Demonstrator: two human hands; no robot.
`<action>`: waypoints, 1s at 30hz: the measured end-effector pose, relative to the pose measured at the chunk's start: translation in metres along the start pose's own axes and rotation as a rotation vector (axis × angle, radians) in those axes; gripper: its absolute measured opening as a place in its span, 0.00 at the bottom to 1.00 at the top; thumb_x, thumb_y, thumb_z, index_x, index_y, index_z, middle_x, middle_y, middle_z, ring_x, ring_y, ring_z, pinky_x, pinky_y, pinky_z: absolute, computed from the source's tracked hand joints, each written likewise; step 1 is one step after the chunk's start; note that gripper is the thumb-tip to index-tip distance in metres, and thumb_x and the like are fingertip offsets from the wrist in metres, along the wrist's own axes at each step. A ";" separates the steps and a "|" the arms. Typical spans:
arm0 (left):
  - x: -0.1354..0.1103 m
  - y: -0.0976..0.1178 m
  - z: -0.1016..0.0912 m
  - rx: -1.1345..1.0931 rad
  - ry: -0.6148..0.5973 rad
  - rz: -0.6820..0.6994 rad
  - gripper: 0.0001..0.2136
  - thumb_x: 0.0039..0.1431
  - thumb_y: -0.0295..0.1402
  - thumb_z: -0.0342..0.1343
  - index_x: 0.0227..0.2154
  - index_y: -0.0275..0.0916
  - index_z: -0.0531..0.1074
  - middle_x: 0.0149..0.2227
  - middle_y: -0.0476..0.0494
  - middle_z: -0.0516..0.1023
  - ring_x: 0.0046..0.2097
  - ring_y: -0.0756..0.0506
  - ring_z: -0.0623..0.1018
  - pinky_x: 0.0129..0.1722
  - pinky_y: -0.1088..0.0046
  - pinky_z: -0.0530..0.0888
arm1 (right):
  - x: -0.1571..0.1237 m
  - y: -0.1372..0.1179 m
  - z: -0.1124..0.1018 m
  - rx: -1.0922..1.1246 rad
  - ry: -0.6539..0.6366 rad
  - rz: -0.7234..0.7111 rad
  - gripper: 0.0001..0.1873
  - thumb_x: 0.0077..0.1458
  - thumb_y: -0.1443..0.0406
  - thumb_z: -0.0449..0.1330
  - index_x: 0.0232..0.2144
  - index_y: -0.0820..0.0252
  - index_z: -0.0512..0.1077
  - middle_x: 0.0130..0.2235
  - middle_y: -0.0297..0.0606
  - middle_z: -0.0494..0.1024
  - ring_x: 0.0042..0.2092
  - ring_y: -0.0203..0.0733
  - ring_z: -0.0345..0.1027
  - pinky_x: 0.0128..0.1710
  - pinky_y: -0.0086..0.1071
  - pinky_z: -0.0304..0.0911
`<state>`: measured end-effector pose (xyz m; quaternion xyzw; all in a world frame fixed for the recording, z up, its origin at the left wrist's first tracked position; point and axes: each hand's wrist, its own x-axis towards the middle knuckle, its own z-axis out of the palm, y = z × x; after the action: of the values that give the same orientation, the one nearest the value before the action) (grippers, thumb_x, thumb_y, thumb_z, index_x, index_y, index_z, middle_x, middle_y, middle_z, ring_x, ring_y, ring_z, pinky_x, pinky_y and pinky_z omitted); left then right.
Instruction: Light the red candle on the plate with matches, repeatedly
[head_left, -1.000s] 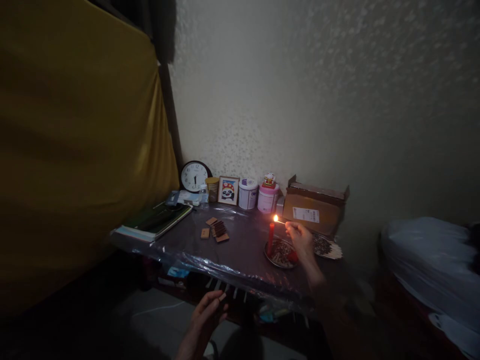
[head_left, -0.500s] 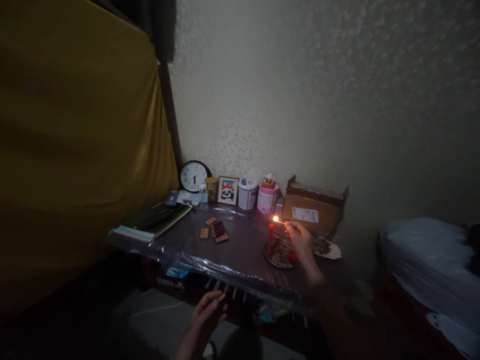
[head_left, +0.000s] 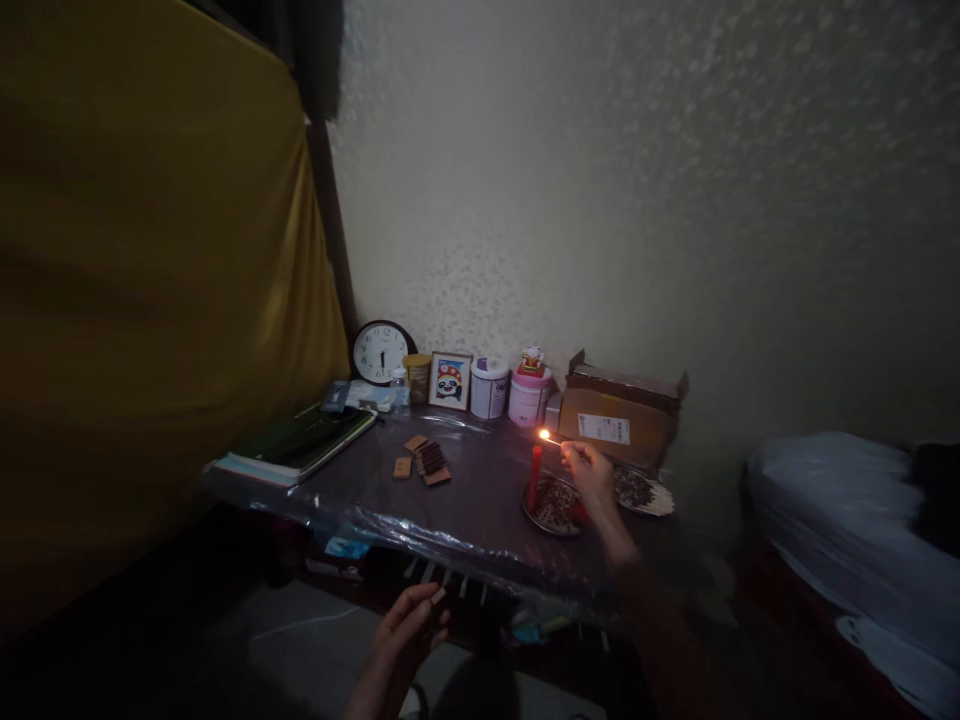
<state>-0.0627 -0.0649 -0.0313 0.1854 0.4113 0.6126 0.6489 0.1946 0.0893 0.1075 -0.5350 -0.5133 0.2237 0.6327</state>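
Observation:
A lit match (head_left: 553, 440) is pinched between the thumb and fingers of my right hand (head_left: 589, 475). Its flame burns just above and slightly right of the tip of a red candle (head_left: 535, 480), apart from it. The candle stands upright at the left side of a round metal plate (head_left: 545, 527) holding dark scraps; my right wrist partly covers the plate's right side. Low in front of the table edge, my left hand (head_left: 409, 620) is closed on a small brown matchbox (head_left: 439, 597), mostly hidden by the fingers.
Small brown boxes (head_left: 403, 467) lie mid-table (head_left: 480, 490). A second plate with matchsticks (head_left: 660, 497) sits right of my hand. Behind stand a cardboard box (head_left: 615, 408), two tins (head_left: 490, 388), a framed panda picture (head_left: 450, 382) and a clock (head_left: 382, 352). Books (head_left: 300, 450) lie left.
The whole view has shifted slightly, so things appear a little further left. The burning match stays close above the candle tip, and both hands keep their grip.

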 end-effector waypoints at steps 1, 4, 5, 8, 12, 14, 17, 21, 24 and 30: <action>0.000 0.000 0.000 -0.002 0.000 0.001 0.18 0.34 0.41 0.67 0.31 0.40 0.76 0.35 0.42 0.80 0.35 0.42 0.78 0.36 0.65 0.72 | 0.000 0.000 0.000 -0.005 -0.004 -0.002 0.14 0.42 0.55 0.58 0.24 0.60 0.73 0.24 0.37 0.76 0.27 0.42 0.70 0.29 0.34 0.65; -0.001 0.001 -0.001 -0.004 -0.023 -0.009 0.17 0.35 0.40 0.66 0.31 0.40 0.76 0.34 0.43 0.80 0.35 0.42 0.78 0.37 0.66 0.72 | 0.000 0.002 0.001 -0.020 -0.010 -0.008 0.13 0.42 0.56 0.58 0.24 0.60 0.73 0.25 0.38 0.77 0.28 0.43 0.70 0.29 0.34 0.65; -0.001 0.002 -0.001 -0.004 -0.034 -0.011 0.17 0.36 0.40 0.66 0.31 0.40 0.76 0.34 0.43 0.80 0.36 0.42 0.78 0.37 0.66 0.72 | 0.000 0.003 0.001 -0.024 -0.010 -0.009 0.13 0.42 0.56 0.58 0.24 0.60 0.73 0.25 0.38 0.77 0.28 0.43 0.70 0.29 0.34 0.65; -0.002 0.002 0.000 -0.004 -0.034 -0.012 0.16 0.36 0.40 0.66 0.31 0.41 0.76 0.35 0.44 0.79 0.36 0.42 0.78 0.38 0.66 0.71 | 0.000 0.004 0.002 -0.034 -0.013 -0.010 0.13 0.42 0.56 0.57 0.25 0.60 0.73 0.26 0.39 0.78 0.28 0.44 0.71 0.30 0.35 0.66; -0.002 0.002 0.001 0.003 -0.014 -0.009 0.18 0.34 0.42 0.67 0.31 0.40 0.76 0.35 0.42 0.80 0.36 0.41 0.78 0.37 0.65 0.71 | -0.001 0.003 0.003 -0.044 -0.014 -0.003 0.13 0.42 0.56 0.58 0.25 0.60 0.74 0.27 0.40 0.78 0.28 0.44 0.72 0.29 0.35 0.66; -0.002 0.002 0.001 0.004 -0.012 -0.008 0.18 0.34 0.42 0.67 0.31 0.40 0.76 0.34 0.42 0.80 0.35 0.41 0.78 0.37 0.65 0.71 | -0.002 0.003 0.003 -0.045 -0.014 0.001 0.14 0.42 0.56 0.58 0.25 0.60 0.74 0.27 0.40 0.79 0.28 0.44 0.72 0.29 0.35 0.66; -0.003 0.004 0.000 -0.012 -0.054 -0.011 0.16 0.37 0.40 0.66 0.31 0.40 0.75 0.35 0.43 0.80 0.35 0.43 0.78 0.37 0.66 0.72 | -0.001 0.003 0.004 -0.039 -0.019 0.001 0.14 0.41 0.55 0.58 0.24 0.60 0.74 0.27 0.39 0.79 0.28 0.44 0.72 0.29 0.35 0.66; -0.003 0.006 -0.001 -0.025 -0.119 -0.026 0.14 0.40 0.39 0.65 0.32 0.40 0.75 0.35 0.43 0.80 0.36 0.43 0.77 0.38 0.67 0.72 | 0.000 0.005 0.005 -0.032 -0.019 0.002 0.15 0.41 0.54 0.59 0.25 0.61 0.74 0.27 0.40 0.79 0.28 0.43 0.71 0.28 0.34 0.66; -0.003 0.006 0.000 -0.015 -0.098 -0.029 0.15 0.38 0.40 0.66 0.31 0.40 0.76 0.35 0.43 0.80 0.36 0.43 0.77 0.38 0.67 0.72 | 0.000 0.005 0.004 -0.034 -0.022 0.004 0.15 0.42 0.55 0.58 0.26 0.61 0.74 0.28 0.40 0.78 0.28 0.43 0.71 0.28 0.34 0.65; -0.006 0.008 0.001 -0.001 -0.099 -0.025 0.14 0.39 0.39 0.65 0.31 0.40 0.76 0.35 0.43 0.80 0.36 0.43 0.77 0.38 0.67 0.71 | -0.001 0.004 0.003 -0.042 -0.027 0.006 0.16 0.42 0.55 0.58 0.26 0.62 0.74 0.27 0.40 0.78 0.28 0.44 0.71 0.29 0.35 0.65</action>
<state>-0.0667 -0.0689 -0.0226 0.2099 0.3806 0.5947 0.6763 0.1923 0.0914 0.1030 -0.5468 -0.5247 0.2219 0.6136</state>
